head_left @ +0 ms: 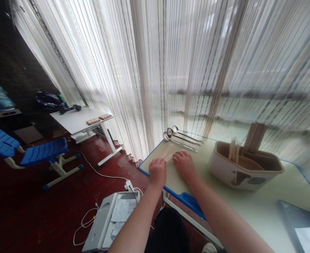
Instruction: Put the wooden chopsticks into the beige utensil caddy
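Both my hands rest at the left end of a pale table [249, 207] with a blue edge. My left hand [157, 171] is curled in a loose fist, knuckles up, touching the near ends of several wooden chopsticks [166, 151] that lie on the table. My right hand [183, 163] lies palm down beside it, fingers bent over the same chopsticks. What either hand grips is hidden under the fingers. Beyond the chopsticks lie three metal ladles [181, 137], bowls to the left.
A beige utensil caddy [243, 168] with wooden utensils standing in it sits right of my hands. A dark tablet [301, 225] lies at the near right. Striped curtains hang behind. On the floor left are a grey case [110, 221], cables, blue chairs [43, 151] and a white desk [81, 119].
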`<state>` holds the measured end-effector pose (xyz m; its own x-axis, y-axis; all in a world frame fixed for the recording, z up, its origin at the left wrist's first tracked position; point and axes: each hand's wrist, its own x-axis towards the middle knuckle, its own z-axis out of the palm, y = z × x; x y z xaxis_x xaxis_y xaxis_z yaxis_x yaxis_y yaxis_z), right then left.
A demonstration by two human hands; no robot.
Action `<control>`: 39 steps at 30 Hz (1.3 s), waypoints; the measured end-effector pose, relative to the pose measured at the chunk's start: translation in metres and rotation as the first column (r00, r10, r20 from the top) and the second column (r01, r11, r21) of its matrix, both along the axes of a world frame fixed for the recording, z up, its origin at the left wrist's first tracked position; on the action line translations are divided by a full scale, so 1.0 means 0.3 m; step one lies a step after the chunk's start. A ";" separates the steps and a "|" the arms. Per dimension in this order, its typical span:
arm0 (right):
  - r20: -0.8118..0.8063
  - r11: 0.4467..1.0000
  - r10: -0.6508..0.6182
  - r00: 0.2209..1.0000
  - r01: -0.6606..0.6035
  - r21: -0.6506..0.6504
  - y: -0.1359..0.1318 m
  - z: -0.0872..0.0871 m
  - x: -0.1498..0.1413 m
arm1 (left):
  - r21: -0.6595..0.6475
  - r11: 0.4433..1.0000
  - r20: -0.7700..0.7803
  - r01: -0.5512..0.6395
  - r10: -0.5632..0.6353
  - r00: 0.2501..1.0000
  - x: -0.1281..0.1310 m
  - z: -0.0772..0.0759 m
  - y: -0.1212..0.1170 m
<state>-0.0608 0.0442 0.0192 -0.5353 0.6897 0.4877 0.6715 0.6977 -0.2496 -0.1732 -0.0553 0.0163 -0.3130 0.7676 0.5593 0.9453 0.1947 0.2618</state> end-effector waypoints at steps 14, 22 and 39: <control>0.036 0.987 0.139 0.990 -0.142 0.075 -0.086 0.173 0.057 | 0.523 0.839 0.641 0.150 -0.503 0.579 -0.046 0.221 -0.114; 0.010 0.950 0.313 0.950 -0.313 -0.008 -0.233 0.342 0.179 | 0.650 0.748 0.670 0.131 -0.647 0.364 0.021 0.401 -0.151; -0.022 0.978 0.085 0.996 -0.087 -0.191 -0.276 0.701 0.634 | 0.574 0.587 0.578 0.571 -0.784 0.225 0.448 0.734 0.018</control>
<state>0.1295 -0.0385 0.2295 -0.5909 0.7226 0.3587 0.6066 0.6911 -0.3929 -0.0387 -0.0500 0.2364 -0.0735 0.8086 0.5837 0.1173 -0.5742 0.8102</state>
